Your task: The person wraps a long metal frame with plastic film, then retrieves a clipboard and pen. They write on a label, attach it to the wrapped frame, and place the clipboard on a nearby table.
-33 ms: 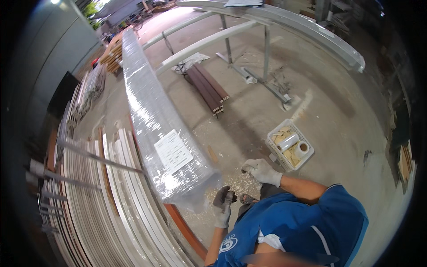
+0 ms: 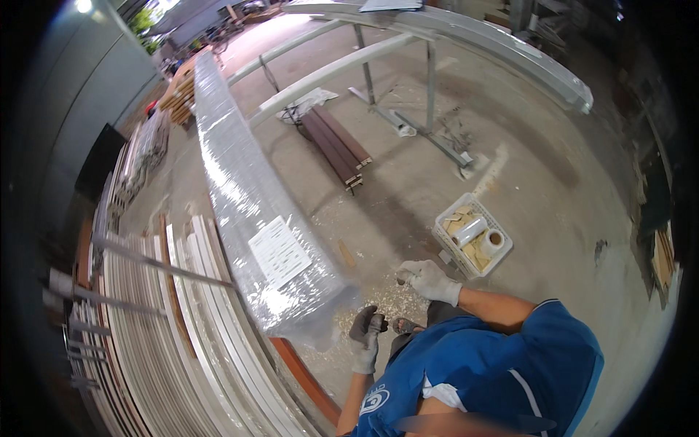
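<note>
A long bundle wrapped in shiny clear film runs away from me on the left, a white printed sheet on its near top. Just past its near end is my left hand, in a grey glove with dark fingers, curled closed and apart from the wrap. My right hand, in a pale glove, is also closed, in front of my body and nearest the white plastic basket. Whatever either hand might hold is hidden. Two film rolls lie in the basket among yellowish scraps.
Long pale profiles are stacked on the left behind metal bars. Brown wrapped lengths lie on the floor beyond the bundle. A metal stand carries another long wrapped piece at the back. Small pale chips litter the floor by my feet.
The surroundings sit slightly farther left in the picture. Both hands keep the same pose and place.
</note>
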The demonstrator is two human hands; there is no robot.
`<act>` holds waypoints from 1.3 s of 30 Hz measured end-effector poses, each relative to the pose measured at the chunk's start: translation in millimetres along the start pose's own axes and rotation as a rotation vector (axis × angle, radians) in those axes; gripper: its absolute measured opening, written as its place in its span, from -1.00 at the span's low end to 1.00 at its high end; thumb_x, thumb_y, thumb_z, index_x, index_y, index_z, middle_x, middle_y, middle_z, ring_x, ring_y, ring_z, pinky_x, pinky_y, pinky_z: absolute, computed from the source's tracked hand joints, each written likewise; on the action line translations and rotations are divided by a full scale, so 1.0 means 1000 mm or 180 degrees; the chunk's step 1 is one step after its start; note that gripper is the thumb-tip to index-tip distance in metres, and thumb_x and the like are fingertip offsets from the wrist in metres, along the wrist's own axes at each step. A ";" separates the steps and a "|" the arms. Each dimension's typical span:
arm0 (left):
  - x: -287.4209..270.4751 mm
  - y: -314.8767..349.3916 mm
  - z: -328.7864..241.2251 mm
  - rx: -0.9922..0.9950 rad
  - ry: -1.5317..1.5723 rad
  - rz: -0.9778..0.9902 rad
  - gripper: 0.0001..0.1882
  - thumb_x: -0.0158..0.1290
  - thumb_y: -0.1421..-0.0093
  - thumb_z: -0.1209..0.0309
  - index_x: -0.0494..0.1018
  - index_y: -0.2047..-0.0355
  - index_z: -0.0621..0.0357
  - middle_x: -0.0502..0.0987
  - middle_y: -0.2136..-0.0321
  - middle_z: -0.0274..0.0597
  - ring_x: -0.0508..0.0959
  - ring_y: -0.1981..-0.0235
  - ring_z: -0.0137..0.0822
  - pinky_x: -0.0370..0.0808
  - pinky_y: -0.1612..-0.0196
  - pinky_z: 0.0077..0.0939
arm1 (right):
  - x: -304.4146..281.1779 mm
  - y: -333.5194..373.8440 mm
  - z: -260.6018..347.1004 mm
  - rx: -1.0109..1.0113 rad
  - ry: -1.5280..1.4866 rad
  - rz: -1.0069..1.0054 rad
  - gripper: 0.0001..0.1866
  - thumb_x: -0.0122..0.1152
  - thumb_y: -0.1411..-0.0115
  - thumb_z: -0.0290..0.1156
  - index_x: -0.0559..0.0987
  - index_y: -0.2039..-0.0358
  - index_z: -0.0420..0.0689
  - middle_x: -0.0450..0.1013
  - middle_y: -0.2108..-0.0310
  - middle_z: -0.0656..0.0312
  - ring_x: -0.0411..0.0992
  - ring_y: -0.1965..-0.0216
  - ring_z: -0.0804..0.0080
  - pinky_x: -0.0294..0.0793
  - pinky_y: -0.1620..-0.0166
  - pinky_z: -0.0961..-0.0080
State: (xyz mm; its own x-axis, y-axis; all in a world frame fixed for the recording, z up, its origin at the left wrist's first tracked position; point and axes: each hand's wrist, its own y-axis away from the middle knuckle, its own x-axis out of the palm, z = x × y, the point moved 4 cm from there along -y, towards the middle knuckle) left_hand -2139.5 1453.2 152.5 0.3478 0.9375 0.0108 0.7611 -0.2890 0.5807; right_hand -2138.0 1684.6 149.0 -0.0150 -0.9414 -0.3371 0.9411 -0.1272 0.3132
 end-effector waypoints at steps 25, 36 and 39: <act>0.399 -0.018 0.110 0.0256 -0.1115 0.2096 -0.71 0.12 -0.31 0.36 0.46 0.08 0.33 0.54 0.32 -0.32 0.49 0.34 -0.55 0.45 0.30 -0.63 | -0.338 0.367 -0.298 0.1391 0.1222 -0.2275 -0.85 0.21 -0.13 -0.34 0.61 0.31 -0.09 0.52 0.33 0.07 0.49 0.21 0.01 0.46 0.16 0.14; 0.746 0.016 0.140 0.0586 -0.2006 0.3183 -0.70 0.19 -0.25 0.28 0.52 0.10 0.18 0.61 0.33 -0.18 0.57 0.32 -0.39 0.50 0.23 -0.48 | -0.491 0.511 -0.409 0.1933 0.1177 -0.2045 -0.83 0.29 -0.10 -0.24 0.62 0.34 -0.02 0.54 0.34 0.12 0.52 0.30 0.05 0.49 0.27 0.16; 0.816 -0.021 0.078 0.1096 -0.1038 0.2855 -0.72 0.16 -0.26 0.32 0.52 0.10 0.23 0.60 0.30 -0.23 0.56 0.29 -0.38 0.51 0.20 -0.47 | -0.558 0.518 -0.441 0.2202 0.1213 -0.2163 -0.82 0.31 -0.08 -0.26 0.63 0.33 -0.03 0.55 0.34 0.12 0.53 0.30 0.05 0.50 0.25 0.18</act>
State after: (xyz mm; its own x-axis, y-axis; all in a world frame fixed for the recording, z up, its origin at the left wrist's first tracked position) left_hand -1828.9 2209.2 86.2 0.9617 0.2636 0.0750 0.2443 -0.9487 0.2009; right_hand -1493.3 2282.1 107.4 -0.2485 -0.4586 -0.8532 0.3732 -0.8581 0.3526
